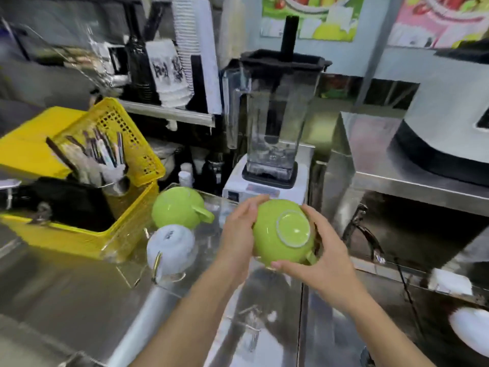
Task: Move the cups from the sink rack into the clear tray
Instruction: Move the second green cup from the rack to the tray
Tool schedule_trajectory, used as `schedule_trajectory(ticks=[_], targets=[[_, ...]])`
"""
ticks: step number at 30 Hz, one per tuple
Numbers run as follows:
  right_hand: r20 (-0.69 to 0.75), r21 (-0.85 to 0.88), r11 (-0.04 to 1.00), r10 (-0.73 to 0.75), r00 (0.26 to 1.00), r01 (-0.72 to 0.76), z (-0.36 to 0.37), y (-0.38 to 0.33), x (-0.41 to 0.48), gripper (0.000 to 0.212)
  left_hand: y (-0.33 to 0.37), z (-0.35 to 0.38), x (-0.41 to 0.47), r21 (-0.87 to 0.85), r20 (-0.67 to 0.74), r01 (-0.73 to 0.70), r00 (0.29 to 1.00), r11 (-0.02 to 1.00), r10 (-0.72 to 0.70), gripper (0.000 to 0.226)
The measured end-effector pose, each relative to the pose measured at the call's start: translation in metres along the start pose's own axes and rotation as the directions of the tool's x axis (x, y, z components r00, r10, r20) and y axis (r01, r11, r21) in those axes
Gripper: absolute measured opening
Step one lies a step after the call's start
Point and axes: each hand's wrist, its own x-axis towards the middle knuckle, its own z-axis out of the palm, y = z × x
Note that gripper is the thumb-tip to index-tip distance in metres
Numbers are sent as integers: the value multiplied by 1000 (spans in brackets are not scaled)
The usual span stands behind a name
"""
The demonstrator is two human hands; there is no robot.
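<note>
Both my hands hold one green cup (277,242) upside down, its base ring facing me, above the right part of the clear tray (211,200). My left hand (238,234) grips its left side. My right hand (322,255) cups its right side and underside, by the handle. Inside the tray a second green cup (180,207) lies upside down with its handle to the right. A white cup (172,247) with a gold handle lies upside down in front of that one. The sink rack is not clearly visible.
A yellow perforated basket (127,197) with utensils stands left of the tray. A blender (272,120) on a white base stands just behind it. A steel shelf (397,178) carries a machine on the right. A white dish (471,332) lies at the lower right.
</note>
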Motion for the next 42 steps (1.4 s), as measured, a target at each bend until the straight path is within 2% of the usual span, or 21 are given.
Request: schedule_trajectory(ticks=[3, 5, 6, 9, 13, 17, 21, 28, 31, 34, 37, 39, 42], targets=[[54, -12, 1000, 24, 998, -23, 23, -4, 11, 90, 2, -19, -2, 303, -65, -47, 995, 952, 70, 18], [91, -27, 997, 72, 993, -70, 33, -4, 19, 92, -4, -32, 0, 471, -70, -2, 997, 882, 40, 54], [112, -29, 995, 93, 989, -90, 37, -4, 23, 91, -6, -37, 2, 496, -81, 23, 996, 868, 20, 67], [168, -60, 993, 115, 979, -106, 44, -7, 35, 81, -12, -46, 8, 537, -98, 65, 995, 841, -14, 80], [163, -127, 984, 141, 977, -121, 52, -5, 47, 84, -18, -48, 20, 507, -130, 111, 990, 855, -52, 64], [198, -188, 971, 183, 963, -146, 57, 1, 53, 86, -20, -47, 27, 547, -166, 144, 984, 825, -61, 61], [211, -226, 964, 191, 959, -142, 58, 6, 57, 81, -24, -45, 29, 650, -114, 94, 993, 754, -25, 60], [150, -384, 923, 99, 984, -34, 64, 21, 54, 72, -28, -46, 32, 679, -28, 19, 1000, 734, 0, 56], [164, -419, 908, 79, 983, -3, 63, 22, 53, 78, -23, -46, 31, 706, -34, 12, 999, 708, 16, 54], [140, -384, 923, 51, 989, 7, 50, 19, 49, 88, -10, -41, 27, 786, -25, -92, 983, 611, 180, 52], [55, -255, 967, 22, 998, -7, 24, 17, 44, 83, 5, -16, 15, 774, 106, -317, 918, 547, 383, 50], [-11, -223, 974, 31, 999, -33, 3, 22, 37, 78, 5, 10, 7, 768, 244, -425, 886, 478, 396, 49], [-88, -259, 960, 80, 993, -101, -30, 39, 21, 73, -12, 48, 0, 757, 395, -488, 871, 434, 291, 47]])
